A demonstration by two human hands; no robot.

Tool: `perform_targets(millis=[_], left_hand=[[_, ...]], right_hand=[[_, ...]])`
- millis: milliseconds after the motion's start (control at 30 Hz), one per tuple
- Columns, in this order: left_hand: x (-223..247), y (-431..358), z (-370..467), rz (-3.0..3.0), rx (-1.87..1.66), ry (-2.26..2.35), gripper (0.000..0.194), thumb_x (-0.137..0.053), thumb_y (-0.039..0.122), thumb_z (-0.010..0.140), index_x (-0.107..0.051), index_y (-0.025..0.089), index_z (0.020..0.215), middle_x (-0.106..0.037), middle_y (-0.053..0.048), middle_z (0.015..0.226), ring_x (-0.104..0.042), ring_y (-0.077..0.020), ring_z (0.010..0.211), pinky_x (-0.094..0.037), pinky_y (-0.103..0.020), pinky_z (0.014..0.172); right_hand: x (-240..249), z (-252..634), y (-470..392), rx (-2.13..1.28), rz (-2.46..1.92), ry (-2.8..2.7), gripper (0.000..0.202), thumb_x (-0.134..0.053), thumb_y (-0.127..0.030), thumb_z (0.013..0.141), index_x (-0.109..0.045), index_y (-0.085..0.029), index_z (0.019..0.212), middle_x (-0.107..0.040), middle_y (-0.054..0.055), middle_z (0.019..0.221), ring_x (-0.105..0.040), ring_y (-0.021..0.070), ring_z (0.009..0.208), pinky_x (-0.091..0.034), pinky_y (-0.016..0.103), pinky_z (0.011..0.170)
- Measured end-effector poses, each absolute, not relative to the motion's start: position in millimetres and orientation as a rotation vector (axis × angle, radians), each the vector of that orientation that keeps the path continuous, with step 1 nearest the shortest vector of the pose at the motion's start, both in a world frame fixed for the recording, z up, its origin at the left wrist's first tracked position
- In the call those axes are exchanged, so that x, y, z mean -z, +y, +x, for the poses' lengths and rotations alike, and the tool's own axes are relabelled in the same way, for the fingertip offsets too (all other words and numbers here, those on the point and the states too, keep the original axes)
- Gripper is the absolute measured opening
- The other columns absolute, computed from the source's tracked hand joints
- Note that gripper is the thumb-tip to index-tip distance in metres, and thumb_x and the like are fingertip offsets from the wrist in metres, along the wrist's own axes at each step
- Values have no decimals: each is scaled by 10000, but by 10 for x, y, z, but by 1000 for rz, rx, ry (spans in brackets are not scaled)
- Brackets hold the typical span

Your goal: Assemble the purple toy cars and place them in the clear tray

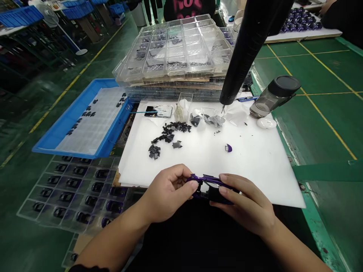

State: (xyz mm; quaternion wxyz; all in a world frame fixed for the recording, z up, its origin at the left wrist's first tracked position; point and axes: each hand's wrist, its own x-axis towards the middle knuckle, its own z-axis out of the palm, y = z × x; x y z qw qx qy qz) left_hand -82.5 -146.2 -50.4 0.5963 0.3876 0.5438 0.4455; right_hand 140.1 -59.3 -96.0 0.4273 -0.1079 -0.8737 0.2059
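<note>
Between my two hands, above the near edge of the white work board (255,170), is a purple toy car body (208,183) with black parts inside it. My left hand (170,192) pinches its left end between thumb and fingers. Around its right end are the fingers of my right hand (249,204). A small purple part (228,148) lies by itself on the board beyond my right hand. Farther left are a loose grey-black piece (177,144) and a pile of small black parts (177,127). My fingers cover both ends of the car body.
A black electric screwdriver (241,56) hangs over the board, tip down. Behind stand stacked clear compartment trays (176,71). A blue tray (104,151) sits left, above a divided tray of purple car bodies (64,206). A lidded bottle (262,104) stands at the right, near small plastic bags (214,120).
</note>
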Motion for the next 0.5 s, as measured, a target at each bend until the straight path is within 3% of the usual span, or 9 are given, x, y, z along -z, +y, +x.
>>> perform_targets(millis=[233, 500], left_hand=[[508, -1405, -853, 902, -1064, 1229, 211, -610, 351, 986, -641, 178, 1103, -631, -32, 830, -614, -133, 660, -534, -196, 626], [662, -1297, -875, 818, -1045, 1171, 226, -675, 355, 943, -635, 136, 975, -624, -47, 756, -587, -130, 586, -508, -181, 542]], right_hand=[[936, 1402, -580, -552, -341, -2207, 455, -765, -131, 791, -571, -93, 1201, -556, 153, 1177, -588, 204, 1096, -551, 318, 936], [809, 1364, -674, -546, -418, -2224, 462, -763, -134, 793, -573, -97, 1213, -561, 139, 1157, -579, 193, 1059, -541, 301, 895]])
